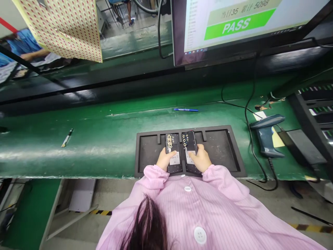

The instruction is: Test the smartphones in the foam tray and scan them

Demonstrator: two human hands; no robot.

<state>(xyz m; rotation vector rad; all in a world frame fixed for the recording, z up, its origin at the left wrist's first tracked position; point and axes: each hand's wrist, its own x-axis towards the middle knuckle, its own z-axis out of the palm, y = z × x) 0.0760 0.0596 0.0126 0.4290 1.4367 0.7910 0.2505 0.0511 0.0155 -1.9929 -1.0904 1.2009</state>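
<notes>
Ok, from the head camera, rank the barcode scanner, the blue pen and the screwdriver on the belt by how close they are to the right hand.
Measured from the right hand, which rests on the right-hand board in the black tray:
1. Blue pen, straight ahead on the green belt.
2. Barcode scanner, off to the right by the cables.
3. Screwdriver, far left on the belt.

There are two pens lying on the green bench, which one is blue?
The blue pen lies beyond the black tray, near the monitor. The other, a dark pen with a pale tip, lies far left of the tray.
</notes>
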